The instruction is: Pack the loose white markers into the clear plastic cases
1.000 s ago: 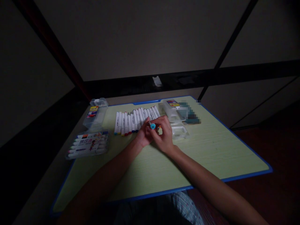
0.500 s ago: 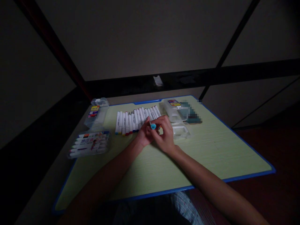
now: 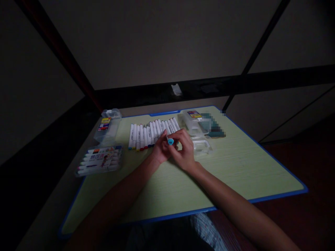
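Close together over the table's middle, my left hand (image 3: 161,151) and my right hand (image 3: 185,150) are both closed around a marker (image 3: 170,141). Its light-blue end points toward me, and most of its barrel is hidden by my fingers. A small coloured spot shows between the right fingers, too small to name. Just beyond my hands lies a row of white markers (image 3: 141,136) side by side, several with coloured ends toward me. My hands cover the near ends of the row's right part.
A clear case filled with markers (image 3: 101,161) lies at the table's left edge. Behind it stands an open clear case (image 3: 106,127). Another open clear case (image 3: 195,123) is at the right, beside a blurred dark-green item (image 3: 213,129). The table (image 3: 235,170) has a blue rim.
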Demonstrator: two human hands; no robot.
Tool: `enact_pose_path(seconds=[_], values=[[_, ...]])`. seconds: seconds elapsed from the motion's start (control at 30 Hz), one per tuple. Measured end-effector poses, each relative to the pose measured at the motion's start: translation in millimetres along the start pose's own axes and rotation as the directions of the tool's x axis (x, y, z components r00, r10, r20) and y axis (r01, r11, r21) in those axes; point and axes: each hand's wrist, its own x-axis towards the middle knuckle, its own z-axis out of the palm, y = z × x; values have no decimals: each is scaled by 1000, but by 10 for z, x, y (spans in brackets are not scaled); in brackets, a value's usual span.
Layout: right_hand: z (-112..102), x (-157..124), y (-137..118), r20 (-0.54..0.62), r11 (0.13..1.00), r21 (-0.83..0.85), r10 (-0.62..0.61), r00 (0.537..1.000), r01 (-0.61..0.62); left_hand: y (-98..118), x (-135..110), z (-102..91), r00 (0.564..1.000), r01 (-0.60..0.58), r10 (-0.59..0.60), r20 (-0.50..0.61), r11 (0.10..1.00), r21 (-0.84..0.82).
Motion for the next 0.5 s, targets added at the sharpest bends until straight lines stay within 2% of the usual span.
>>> enact_pose_path(seconds=[0.17, 0.37, 0.5], values=[[-14, 9, -23, 6, 1000, 9, 14, 1000, -14, -2, 22, -33, 999, -30, 32, -13, 995, 99], [-55, 8, -47, 9, 997, -53, -58, 998, 58, -19, 26, -81, 998, -4, 4, 57, 1000, 9], [-84, 12, -57, -7, 995, -69, -75, 997, 75, -30, -13, -33, 998, -34, 30, 50, 997, 75]])
